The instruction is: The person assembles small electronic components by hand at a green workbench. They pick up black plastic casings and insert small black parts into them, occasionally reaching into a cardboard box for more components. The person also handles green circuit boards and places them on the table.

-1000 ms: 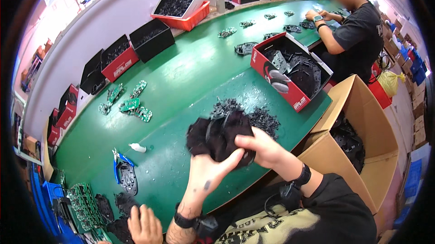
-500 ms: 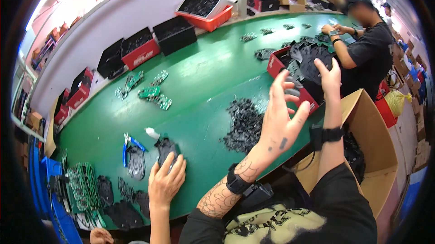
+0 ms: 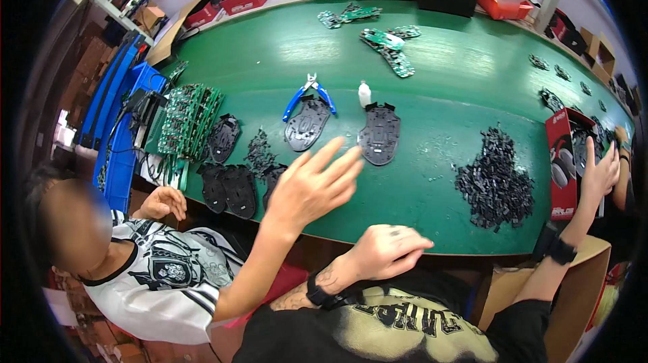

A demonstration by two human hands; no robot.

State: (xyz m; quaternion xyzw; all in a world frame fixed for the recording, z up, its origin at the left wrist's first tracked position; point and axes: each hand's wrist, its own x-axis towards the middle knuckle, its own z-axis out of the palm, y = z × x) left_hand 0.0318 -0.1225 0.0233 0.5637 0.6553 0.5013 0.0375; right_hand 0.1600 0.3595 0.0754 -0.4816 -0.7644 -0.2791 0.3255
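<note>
My left hand (image 3: 388, 249), with a black band on its wrist, is just off the near table edge, close to my body. Its fingers are bent and held together, with nothing seen in them. At the right, my right hand (image 3: 597, 173) is over the near side of a red box (image 3: 561, 167) of dark plastic shells (image 3: 579, 139). Thumb and fingers stand apart, and no held piece can be made out. Between my hands a heap of small black parts (image 3: 496, 181) lies on the green table (image 3: 432, 211).
At my left, a co-worker's hand (image 3: 314, 184) reaches beside a black shell (image 3: 380, 135). Blue-handled cutters (image 3: 310, 96), a white bottle (image 3: 364, 94) and stacked green circuit boards (image 3: 189, 120) are nearby. A cardboard box (image 3: 584, 275) stands by my right arm.
The view has swung left. My left hand has dropped from beside the red box toward my body, its fingers drawing together. My right hand stays at the box. The co-worker's hand has lifted off the shell.
</note>
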